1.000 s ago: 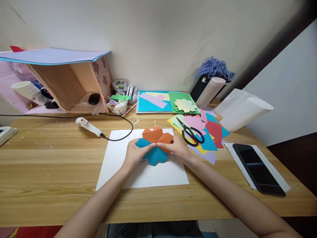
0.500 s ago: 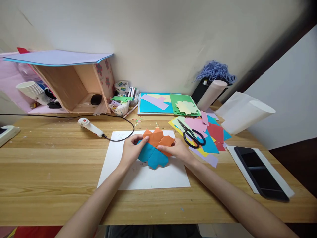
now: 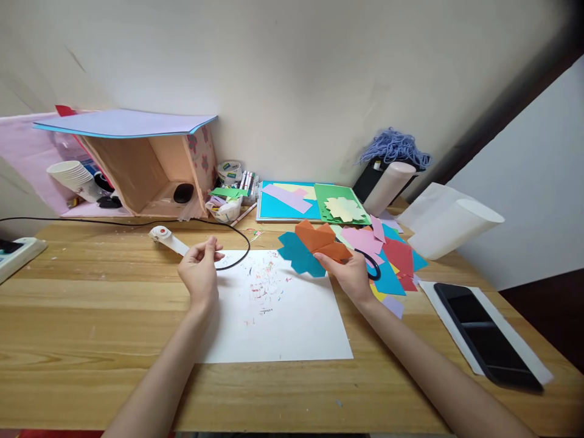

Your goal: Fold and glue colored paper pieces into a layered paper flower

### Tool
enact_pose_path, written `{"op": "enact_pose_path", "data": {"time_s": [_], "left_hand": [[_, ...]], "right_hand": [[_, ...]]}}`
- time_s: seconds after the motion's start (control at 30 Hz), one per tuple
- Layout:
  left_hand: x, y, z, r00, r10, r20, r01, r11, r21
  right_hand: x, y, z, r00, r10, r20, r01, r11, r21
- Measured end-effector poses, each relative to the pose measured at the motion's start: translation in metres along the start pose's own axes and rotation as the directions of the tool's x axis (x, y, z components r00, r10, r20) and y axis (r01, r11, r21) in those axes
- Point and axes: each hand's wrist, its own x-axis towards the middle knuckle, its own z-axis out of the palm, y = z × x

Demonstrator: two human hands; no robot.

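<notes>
Right hand pinches paper flower by edge, likely avoiding creases, over sheet's far-right corner; left hand curled, contents unclear.

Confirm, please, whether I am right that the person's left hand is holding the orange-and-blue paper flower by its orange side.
Not quite: the head view shows the right hand, not the left hand, holding the orange-and-blue paper flower by its orange side.

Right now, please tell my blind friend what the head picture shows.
The right hand holds an orange-and-blue paper flower near a marked white sheet; the curled left hand is by a white corded gadget. Colourful paper scraps lie beside the right hand.
</notes>
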Motion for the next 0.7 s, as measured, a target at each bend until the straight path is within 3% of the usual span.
{"op": "enact_pose_path", "data": {"time_s": [0.07, 0.17, 0.23, 0.3, 0.33, 0.43, 0.5, 0.57, 0.7], "left_hand": [[0.003, -0.005, 0.0, 0.988, -0.147, 0.055, 0.15, 0.988, -0.043], [-0.003, -0.009, 0.005, 0.892, -0.357, 0.276, 0.391, 0.917, -0.079], [-0.015, -0.007, 0.01, 0.773, -0.407, 0.487, 0.484, 0.874, -0.037], [-0.031, -0.001, 0.015, 0.551, -0.457, 0.698, 0.564, 0.821, 0.092], [-0.038, 0.001, 0.016, 0.489, -0.47, 0.735, 0.561, 0.815, 0.147], [-0.054, 0.006, 0.017, 0.448, -0.469, 0.761, 0.479, 0.845, 0.239], [-0.057, 0.005, 0.016, 0.427, -0.464, 0.776, 0.481, 0.843, 0.24], [-0.055, 0.004, 0.015, 0.419, -0.456, 0.785, 0.498, 0.838, 0.221], [-0.049, 0.001, 0.015, 0.484, -0.425, 0.765, 0.482, 0.859, 0.173]], "right_hand": [[0.0, 0.004, -0.005, 0.959, -0.267, -0.095, 0.253, 0.958, -0.137], [-0.005, 0.007, -0.012, 0.795, -0.607, -0.005, 0.585, 0.769, -0.257], [-0.01, 0.007, -0.014, 0.702, -0.708, 0.079, 0.693, 0.653, -0.306], [-0.015, 0.005, -0.014, 0.632, -0.757, 0.164, 0.752, 0.549, -0.365], [-0.017, 0.003, -0.012, 0.591, -0.78, 0.204, 0.781, 0.491, -0.385], [-0.02, -0.002, -0.006, 0.462, -0.827, 0.32, 0.861, 0.332, -0.385], [-0.021, -0.004, -0.001, 0.418, -0.828, 0.374, 0.892, 0.297, -0.341], [-0.021, -0.003, 0.002, 0.41, -0.823, 0.394, 0.903, 0.307, -0.3], [-0.018, 0.005, 0.004, 0.437, -0.835, 0.335, 0.884, 0.331, -0.33]]}}
